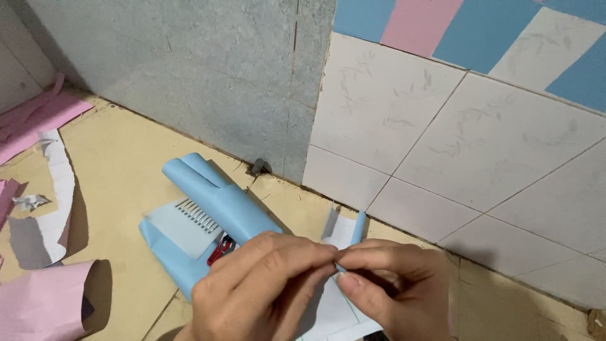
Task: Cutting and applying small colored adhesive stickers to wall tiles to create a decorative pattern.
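Observation:
My left hand (259,287) and my right hand (398,287) meet fingertip to fingertip low in the view. Between them they pinch a thin rolled strip of light blue paper (358,228) that sticks up above the fingers. Behind the roll a small white paper scrap (338,228) lies on the floor. Left of my hands lies a curled sheet of light blue paper (211,189) with a comb of cut slits (197,215). A pair of red-handled scissors (220,249) peeks out beside my left hand.
Pink paper (38,115) lies at the far left, and a pink roll (47,303) at the lower left. White scraps (53,189) sit between them. A grey wall (189,69) and a white tiled wall (454,126) border the yellowish floor (120,170).

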